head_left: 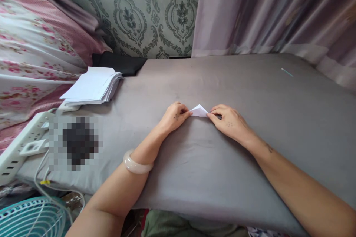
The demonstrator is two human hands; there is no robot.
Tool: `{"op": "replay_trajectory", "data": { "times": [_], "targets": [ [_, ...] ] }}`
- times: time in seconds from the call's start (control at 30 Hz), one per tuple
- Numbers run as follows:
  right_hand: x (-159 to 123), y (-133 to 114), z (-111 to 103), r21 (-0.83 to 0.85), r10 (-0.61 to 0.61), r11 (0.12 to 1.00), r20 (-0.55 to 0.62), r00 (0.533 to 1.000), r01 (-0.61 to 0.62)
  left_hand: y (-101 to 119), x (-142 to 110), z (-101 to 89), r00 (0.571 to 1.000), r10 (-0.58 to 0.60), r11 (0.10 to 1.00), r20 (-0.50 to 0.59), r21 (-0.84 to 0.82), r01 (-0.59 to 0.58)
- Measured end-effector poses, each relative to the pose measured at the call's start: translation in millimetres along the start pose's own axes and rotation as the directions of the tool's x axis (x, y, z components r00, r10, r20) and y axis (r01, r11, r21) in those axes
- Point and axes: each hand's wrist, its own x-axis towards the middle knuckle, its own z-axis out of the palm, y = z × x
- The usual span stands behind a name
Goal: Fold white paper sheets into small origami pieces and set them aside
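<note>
A small white folded paper (199, 111), shaped like a flat triangle, lies on the grey cloth-covered table (222, 81) near its middle. My left hand (175, 115) pinches the paper's left end with curled fingers. My right hand (228, 121) presses fingertips together on the paper's right end. A pale bangle (136, 163) sits on my left wrist.
A stack of white sheets (93, 86) rests at the table's back left, with a black cloth (119, 63) behind it. A white power strip (25, 144) and cable lie at the left edge. A teal fan grille (30, 218) stands below. Curtains hang behind.
</note>
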Motion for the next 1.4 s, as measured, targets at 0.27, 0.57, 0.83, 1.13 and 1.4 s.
{"op": "replay_trajectory", "data": {
  "times": [0.27, 0.57, 0.83, 1.13, 1.4],
  "targets": [
    [3.0, 0.7, 17.3, -0.006, 0.058, 0.998, -0.145, 0.988, -0.060, 6.2, 2.8, 4.3, 0.998, -0.053, 0.998, -0.020, 0.045, 0.054],
    [8.3, 2.9, 22.5, -0.024, 0.104, 0.994, -0.150, 0.983, -0.109, 6.4, 6.4, 6.9, 0.990, -0.132, 0.990, -0.049, 0.043, 0.134],
    [11.5, 9.1, 20.0, 0.038, 0.108, 0.994, -0.073, 0.991, -0.105, 0.4, 4.8, 9.4, 0.993, -0.104, 0.994, -0.051, 0.020, 0.105],
    [17.9, 17.7, 10.3, 0.103, 0.048, 0.993, 0.068, 0.996, -0.055, -6.5, 6.8, 12.4, 0.997, -0.068, 0.995, -0.040, 0.070, 0.070],
    [25.9, 19.6, -3.9, 0.147, 0.044, 0.986, 0.223, 0.974, -0.078, -5.1, 6.9, 8.9, 0.997, -0.073, 0.993, -0.026, 0.095, 0.075]
  ]
}}
